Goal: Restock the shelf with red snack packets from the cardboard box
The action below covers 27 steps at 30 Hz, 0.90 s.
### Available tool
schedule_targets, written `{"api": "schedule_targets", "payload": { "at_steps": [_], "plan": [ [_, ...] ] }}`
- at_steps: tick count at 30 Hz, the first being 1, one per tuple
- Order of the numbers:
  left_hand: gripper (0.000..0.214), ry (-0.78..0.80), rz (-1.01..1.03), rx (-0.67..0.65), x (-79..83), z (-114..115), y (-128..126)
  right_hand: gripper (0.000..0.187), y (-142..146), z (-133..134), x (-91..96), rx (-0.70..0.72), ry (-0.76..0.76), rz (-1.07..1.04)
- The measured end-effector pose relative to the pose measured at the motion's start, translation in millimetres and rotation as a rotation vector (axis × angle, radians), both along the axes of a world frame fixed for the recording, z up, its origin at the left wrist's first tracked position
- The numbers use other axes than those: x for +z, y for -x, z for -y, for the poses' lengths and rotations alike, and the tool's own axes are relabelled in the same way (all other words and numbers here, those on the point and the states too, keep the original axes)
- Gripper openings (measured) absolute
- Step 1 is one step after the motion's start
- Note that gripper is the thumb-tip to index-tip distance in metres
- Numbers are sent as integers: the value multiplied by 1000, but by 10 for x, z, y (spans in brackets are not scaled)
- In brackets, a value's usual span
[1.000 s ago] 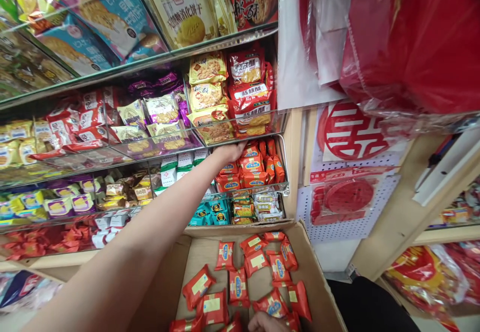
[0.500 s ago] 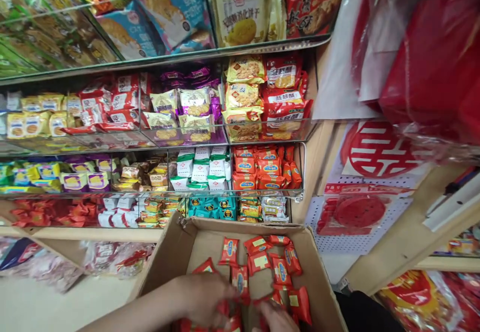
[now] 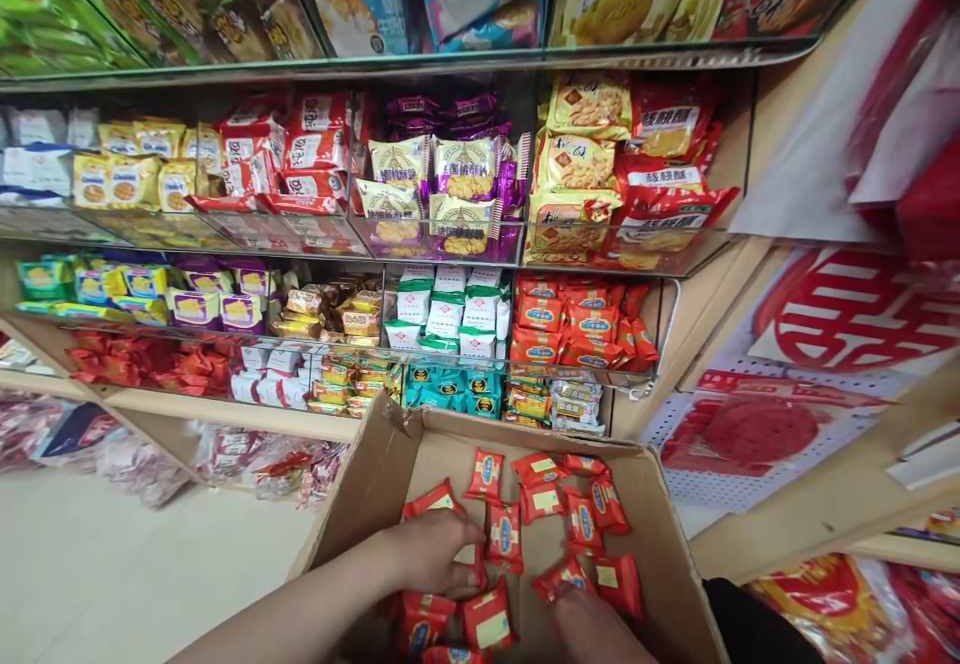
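A cardboard box [image 3: 679,569] in front of me holds several small red wrapped snack packets [image 3: 505,536], scattered with gaps between them. Inside it, my left hand [image 3: 429,550] curls its fingers over a red snack packet [image 3: 470,556] near the box's left side. My right hand [image 3: 596,629] reaches in from the lower edge of the view, its fingertips closed on the near edge of another red packet [image 3: 562,576]. Part of each held packet is covered by the fingers. More packets lie between the hands, some showing a blue label and others a yellow patch.
Shelves behind the box carry rows of packaged snacks, with similar red packets [image 3: 592,324] in a bin beside white-green packets [image 3: 446,309]. A clear shelf lip [image 3: 450,352] runs above the box's far rim. Red paper decorations [image 3: 761,429] hang at the right; bagged goods [image 3: 142,459] lie lower left.
The view has shifted, so the shelves and box appear farther right. My left fingers, blurred before, now rest on a packet. My right hand sits slightly farther right in view, at a packet.
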<state>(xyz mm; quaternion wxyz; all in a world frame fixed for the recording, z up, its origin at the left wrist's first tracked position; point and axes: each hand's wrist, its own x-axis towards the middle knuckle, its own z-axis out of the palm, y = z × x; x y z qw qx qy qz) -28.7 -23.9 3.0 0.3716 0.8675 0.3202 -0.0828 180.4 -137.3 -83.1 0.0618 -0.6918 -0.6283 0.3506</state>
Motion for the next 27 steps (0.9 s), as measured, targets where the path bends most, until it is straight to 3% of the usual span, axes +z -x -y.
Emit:
{"api": "schedule_targets", "payload": {
  "at_steps": [4,8,11,13,15,19,27],
  "plan": [
    [55,69,53,24,102,-4,-65,14,-135,-170,325,-95,-165,-152],
    [85,279,358,128,235,54,-354,28,-103,-301,817,-543,-319,-879],
    [71,449,585,190,290,112,-554,35,14,-351,1044,-780,-369,-1293],
    [58,571,644,294,299,141,-612,35,60,-362,1081,-824,-386,-1349],
    [51,661,641,396,303,156,-615,36,65,-360,1044,-791,-402,-1261],
    [47,710,609,440,345,160,-558,32,42,-332,898,-678,-437,-1069],
    [48,875,726,502,409,154,-519,31,185,-332,871,-886,-467,-1313]
  ]
}}
